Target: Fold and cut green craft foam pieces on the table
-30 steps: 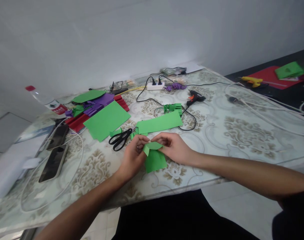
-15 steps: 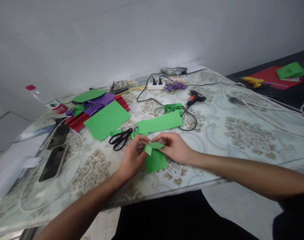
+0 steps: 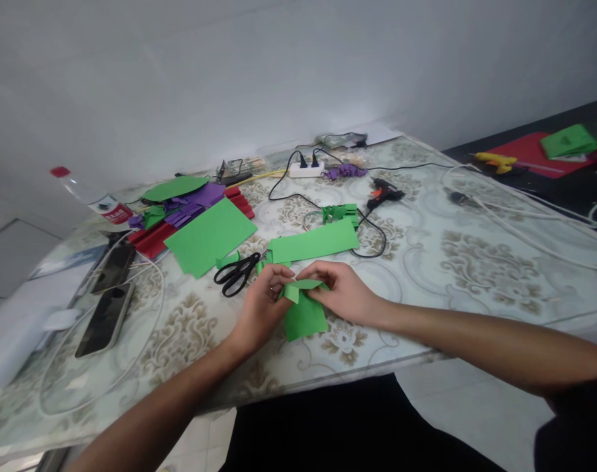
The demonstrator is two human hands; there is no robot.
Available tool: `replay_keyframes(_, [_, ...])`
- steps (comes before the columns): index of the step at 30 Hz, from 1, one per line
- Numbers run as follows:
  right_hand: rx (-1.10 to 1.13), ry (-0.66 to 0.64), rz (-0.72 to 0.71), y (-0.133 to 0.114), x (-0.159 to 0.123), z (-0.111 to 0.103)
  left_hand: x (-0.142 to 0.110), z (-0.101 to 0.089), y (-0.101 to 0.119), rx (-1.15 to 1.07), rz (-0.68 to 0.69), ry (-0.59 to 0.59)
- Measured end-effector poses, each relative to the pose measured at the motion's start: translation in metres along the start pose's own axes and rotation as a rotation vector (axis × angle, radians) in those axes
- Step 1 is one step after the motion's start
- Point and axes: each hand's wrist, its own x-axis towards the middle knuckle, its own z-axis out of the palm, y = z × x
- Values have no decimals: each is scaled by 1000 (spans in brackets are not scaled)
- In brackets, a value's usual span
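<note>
Compared with half a second ago, the upper fold of the folded green paper [image 3: 305,318] is sitting slightly farther right, its small pointed flap is tipping more that way, and its right end is reaching deeper under the fingers of the right hand [image 3: 350,295]. The things lying around it are keeping their places. The paper is being held just in from the near edge of the table [image 3: 421,262], around the middle of that edge. Two hands are working on it: the left hand [image 3: 261,305] is pinching its left side, and the right hand is pinching its right side, both with bent fingers.

Beyond the hands, one pair of scissors [image 3: 236,275], one green strip [image 3: 312,241] and one green fringed piece [image 3: 340,213] are lying. Toward the far edge, one power strip [image 3: 307,170] is carrying two black plugs [image 3: 314,160], with one purple fringed piece [image 3: 345,171] lying just beside it. One black glue gun [image 3: 384,191] is resting nearer the right edge; one yellow glue gun [image 3: 497,161] is lying past that edge, on a dark surface [image 3: 470,141]. One bottle [image 3: 94,200] is standing near the far left corner, and two phones [image 3: 105,321] are lying toward the left edge.
</note>
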Motion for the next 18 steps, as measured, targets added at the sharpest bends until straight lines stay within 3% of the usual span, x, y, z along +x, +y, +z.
replay_keyframes(9, [21, -16, -7, -1, 0, 0, -1, 2, 6, 11, -17, -7])
replay_keyframes(18, [17, 8, -27, -1, 2, 0, -2, 1, -1, 7, 10, -27])
